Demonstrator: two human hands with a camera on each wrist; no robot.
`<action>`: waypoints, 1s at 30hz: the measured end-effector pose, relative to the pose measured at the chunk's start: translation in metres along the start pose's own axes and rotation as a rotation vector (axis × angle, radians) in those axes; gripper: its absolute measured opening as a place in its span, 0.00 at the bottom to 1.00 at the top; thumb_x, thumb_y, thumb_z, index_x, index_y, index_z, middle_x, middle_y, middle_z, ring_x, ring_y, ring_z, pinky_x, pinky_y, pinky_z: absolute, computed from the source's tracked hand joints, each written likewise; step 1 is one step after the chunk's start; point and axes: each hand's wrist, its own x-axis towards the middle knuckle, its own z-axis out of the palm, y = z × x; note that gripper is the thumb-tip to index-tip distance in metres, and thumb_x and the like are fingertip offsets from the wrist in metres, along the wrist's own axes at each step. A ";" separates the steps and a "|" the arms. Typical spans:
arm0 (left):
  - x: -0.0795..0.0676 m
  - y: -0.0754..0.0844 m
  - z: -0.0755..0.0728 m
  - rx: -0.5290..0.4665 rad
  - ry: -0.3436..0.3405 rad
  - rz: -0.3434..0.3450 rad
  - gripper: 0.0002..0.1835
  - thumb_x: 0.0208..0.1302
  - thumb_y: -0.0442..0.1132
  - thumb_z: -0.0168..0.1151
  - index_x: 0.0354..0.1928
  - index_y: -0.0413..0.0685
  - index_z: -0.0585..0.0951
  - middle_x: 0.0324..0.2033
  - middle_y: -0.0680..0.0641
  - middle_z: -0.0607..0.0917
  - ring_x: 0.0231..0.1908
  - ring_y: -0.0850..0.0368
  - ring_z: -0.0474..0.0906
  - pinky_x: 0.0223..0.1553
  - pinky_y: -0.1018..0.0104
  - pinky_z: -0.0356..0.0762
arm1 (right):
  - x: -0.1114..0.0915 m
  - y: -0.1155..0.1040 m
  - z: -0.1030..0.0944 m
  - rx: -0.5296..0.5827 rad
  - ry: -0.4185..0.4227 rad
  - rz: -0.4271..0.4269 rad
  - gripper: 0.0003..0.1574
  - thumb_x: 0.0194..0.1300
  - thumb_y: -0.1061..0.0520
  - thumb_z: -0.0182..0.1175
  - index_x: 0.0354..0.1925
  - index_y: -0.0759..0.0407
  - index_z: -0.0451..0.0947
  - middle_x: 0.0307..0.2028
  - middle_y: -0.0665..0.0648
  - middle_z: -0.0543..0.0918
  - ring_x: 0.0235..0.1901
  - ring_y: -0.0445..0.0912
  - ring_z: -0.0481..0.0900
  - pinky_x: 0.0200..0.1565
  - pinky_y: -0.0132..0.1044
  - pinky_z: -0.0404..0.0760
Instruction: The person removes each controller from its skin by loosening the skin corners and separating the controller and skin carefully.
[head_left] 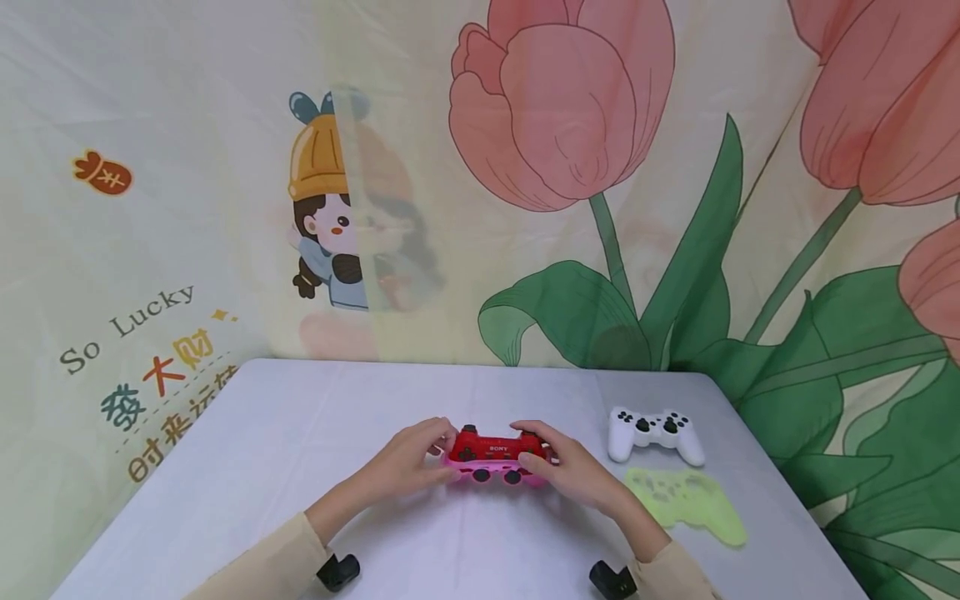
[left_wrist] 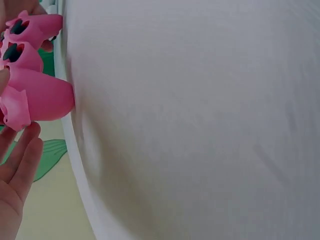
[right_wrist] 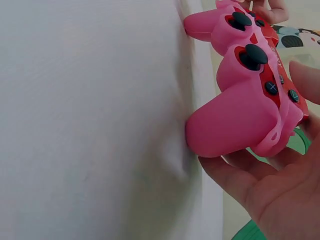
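A red game controller (head_left: pixel 498 447) with black sticks is held just over the table, partly inside a pink silicone cover (right_wrist: pixel 227 122). The cover wraps both handles and the sticks, while red shows along the upper edge. My left hand (head_left: pixel 416 457) grips the controller's left end, with thumb and fingers on opposite sides. At the other end, my right hand (head_left: pixel 573 468) holds it, the thumb over the top face and fingers behind the handle. In the left wrist view, the pink cover (left_wrist: pixel 47 97) sits at the edge and part of that hand is cut off.
On the table (head_left: pixel 315 433), a white game controller (head_left: pixel 654 435) lies to the right. A yellow-green silicone cover (head_left: pixel 693 504) lies flat in front of it, partly behind my right forearm. A printed curtain (head_left: pixel 420 167) hangs beyond the table's back edge.
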 end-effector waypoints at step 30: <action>-0.012 0.022 0.013 -0.255 0.016 -0.123 0.38 0.67 0.37 0.76 0.72 0.64 0.65 0.59 0.46 0.85 0.52 0.56 0.83 0.54 0.59 0.82 | -0.033 -0.015 0.021 0.133 0.122 0.084 0.48 0.68 0.55 0.74 0.79 0.44 0.64 0.61 0.62 0.81 0.55 0.53 0.84 0.54 0.49 0.87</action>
